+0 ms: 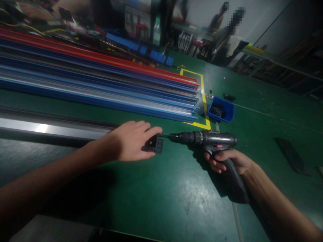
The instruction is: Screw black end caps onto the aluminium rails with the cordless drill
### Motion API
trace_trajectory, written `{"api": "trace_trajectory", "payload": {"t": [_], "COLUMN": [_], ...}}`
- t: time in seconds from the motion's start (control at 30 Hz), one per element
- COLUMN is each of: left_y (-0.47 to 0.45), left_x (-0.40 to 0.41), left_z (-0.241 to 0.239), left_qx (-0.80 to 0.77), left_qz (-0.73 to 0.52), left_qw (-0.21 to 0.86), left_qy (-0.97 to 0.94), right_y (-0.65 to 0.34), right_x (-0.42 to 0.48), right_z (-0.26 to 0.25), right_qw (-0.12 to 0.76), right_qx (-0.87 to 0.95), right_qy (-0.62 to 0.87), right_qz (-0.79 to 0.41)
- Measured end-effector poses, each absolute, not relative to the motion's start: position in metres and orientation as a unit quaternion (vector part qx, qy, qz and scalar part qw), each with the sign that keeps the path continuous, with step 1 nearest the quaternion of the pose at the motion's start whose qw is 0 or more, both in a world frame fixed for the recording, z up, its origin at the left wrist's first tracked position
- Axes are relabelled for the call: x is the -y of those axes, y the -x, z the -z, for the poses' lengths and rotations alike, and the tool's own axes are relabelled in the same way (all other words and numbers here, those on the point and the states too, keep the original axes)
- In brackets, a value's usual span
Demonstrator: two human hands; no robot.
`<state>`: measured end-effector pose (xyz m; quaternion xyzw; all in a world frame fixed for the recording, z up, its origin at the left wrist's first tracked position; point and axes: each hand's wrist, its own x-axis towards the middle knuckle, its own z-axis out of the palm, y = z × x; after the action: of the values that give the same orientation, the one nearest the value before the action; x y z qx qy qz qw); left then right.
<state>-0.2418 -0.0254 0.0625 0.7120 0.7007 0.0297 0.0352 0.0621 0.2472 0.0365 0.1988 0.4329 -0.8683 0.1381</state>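
My right hand (227,161) is wrapped around the handle of a black cordless drill (217,138), which points left. Its long thin bit (165,136) reaches a small black plastic end cap (158,146). That cap sits at the right end of a long metal profile (50,128) with a shiny silver face, lying across the green table. My left hand (133,141) grips this profile's end from above, fingers over the far side and thumb on the near side, close to the cap. Part of the end is hidden under my palm.
Several long blue, grey and red profiles (126,87) lie side by side beyond. Near their ends, a blue bin (228,111) holds small black parts, beside yellow tape (205,114). A dark flat object (290,154) lies at right. People stand behind the table.
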Motion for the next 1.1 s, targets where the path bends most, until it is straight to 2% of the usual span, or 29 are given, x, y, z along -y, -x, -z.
{"api": "trace_trajectory", "payload": {"t": [1.1], "left_y": [0.2435], "left_x": [0.0261], "left_z": [-0.0596], "left_qx": [-0.699], "left_qz": [-0.025], "left_qw": [0.026], "left_qy": [-0.714], "right_y": [-0.0611], "right_x": [-0.2484], "right_z": [-0.0351], "right_qw": [0.151], "right_qx": [-0.416], "right_qy": [-0.186], "right_qz": [0.877]}}
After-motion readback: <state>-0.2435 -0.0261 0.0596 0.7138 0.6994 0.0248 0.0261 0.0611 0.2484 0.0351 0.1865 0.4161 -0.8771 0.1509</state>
